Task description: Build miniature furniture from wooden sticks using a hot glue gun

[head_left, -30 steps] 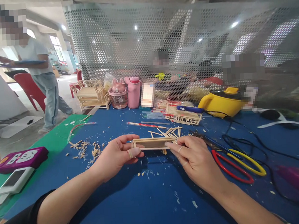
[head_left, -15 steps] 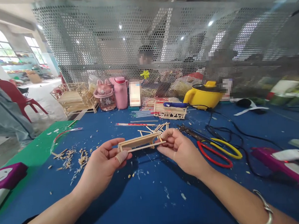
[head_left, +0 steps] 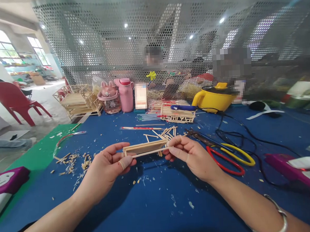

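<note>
A small frame of thin wooden sticks [head_left: 146, 148] with a flat panel is held up over the blue table between both hands. My left hand [head_left: 109, 167] pinches its left end, thumb in front and fingers behind. At the right end my right hand [head_left: 192, 155] is closed, thumb and forefinger on the end of the front stick; its fingertips partly cover that corner. Loose wooden sticks [head_left: 168, 132] lie in a heap just behind the frame. A cut-off pile of short stick bits [head_left: 69, 163] is left of my left hand.
Pliers with red and yellow handles [head_left: 227, 155] lie right of my right hand, near black cables [head_left: 234, 132]. A yellow pot [head_left: 213, 98], pink bottle [head_left: 125, 96], phone [head_left: 141, 96] and small stick model [head_left: 178, 115] stand along the perforated screen [head_left: 109, 45]. Purple devices [head_left: 11, 180] flank the table.
My right hand has shifted its grip, the thumb rising from below onto the front stick's end, which is now covered. My left hand keeps its hold. A person at the far left has moved mostly out of view.
</note>
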The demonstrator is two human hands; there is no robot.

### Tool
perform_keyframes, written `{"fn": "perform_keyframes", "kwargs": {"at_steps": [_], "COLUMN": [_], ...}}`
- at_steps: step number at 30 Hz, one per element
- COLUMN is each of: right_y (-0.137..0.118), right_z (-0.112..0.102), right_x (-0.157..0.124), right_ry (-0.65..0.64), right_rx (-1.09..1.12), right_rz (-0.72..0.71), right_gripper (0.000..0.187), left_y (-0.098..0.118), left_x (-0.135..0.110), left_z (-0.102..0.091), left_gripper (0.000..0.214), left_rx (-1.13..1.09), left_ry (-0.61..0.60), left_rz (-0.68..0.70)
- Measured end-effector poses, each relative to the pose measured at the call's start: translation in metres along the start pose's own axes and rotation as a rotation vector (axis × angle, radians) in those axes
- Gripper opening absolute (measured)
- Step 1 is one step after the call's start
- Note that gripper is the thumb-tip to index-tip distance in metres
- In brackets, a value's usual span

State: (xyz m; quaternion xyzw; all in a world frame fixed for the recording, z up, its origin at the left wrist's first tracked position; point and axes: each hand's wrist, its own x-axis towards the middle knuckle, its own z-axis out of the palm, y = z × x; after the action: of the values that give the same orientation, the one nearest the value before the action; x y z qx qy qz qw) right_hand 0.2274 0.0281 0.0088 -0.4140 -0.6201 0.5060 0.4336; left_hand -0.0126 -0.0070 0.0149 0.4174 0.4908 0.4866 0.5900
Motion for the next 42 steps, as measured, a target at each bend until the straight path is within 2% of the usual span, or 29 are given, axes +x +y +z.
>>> {"fn": "perform_keyframes", "kwargs": {"at_steps": [6, 9, 16, 23, 30, 36, 42], "right_y": [0.004, 0.006, 0.005, 0.004, 0.001, 0.001, 0.003], "right_z": [-0.003, -0.003, -0.002, 0.002, 0.004, 0.002, 0.003], "right_x": [0.003, 0.004, 0.005, 0.004, 0.0, -0.001, -0.003], "right_ry": [0.002, 0.003, 0.022, 0.075, 0.037, -0.023, -0.015], "right_rx": [-0.004, 0.01, 0.03, -0.011, 0.015, 0.016, -0.091], "right_rz": [-0.004, 0.001, 0.003, -0.01, 0.02, -0.03, -0.096], "right_gripper": [0.02, 0.019, 0.022, 0.024, 0.022, 0.017, 0.015], "left_y": [0.007, 0.008, 0.005, 0.001, -0.005, -0.002, -0.004], "left_x": [0.0, -0.001, 0.0, 0.0, 0.001, 0.001, 0.002], "left_z": [0.0, -0.001, -0.003, -0.001, 0.001, 0.001, 0.001], "left_gripper": [0.03, 0.025, 0.039, 0.054, 0.061, 0.062, 0.054], "left_rx": [-0.063, -0.093, -0.067, 0.054, 0.027, 0.021, 0.015], "left_ry": [-0.013, -0.018, -0.049, -0.013, 0.04, 0.05, 0.029], "left_rz": [-0.068, -0.074, -0.02, 0.051, 0.066, 0.055, 0.09]}}
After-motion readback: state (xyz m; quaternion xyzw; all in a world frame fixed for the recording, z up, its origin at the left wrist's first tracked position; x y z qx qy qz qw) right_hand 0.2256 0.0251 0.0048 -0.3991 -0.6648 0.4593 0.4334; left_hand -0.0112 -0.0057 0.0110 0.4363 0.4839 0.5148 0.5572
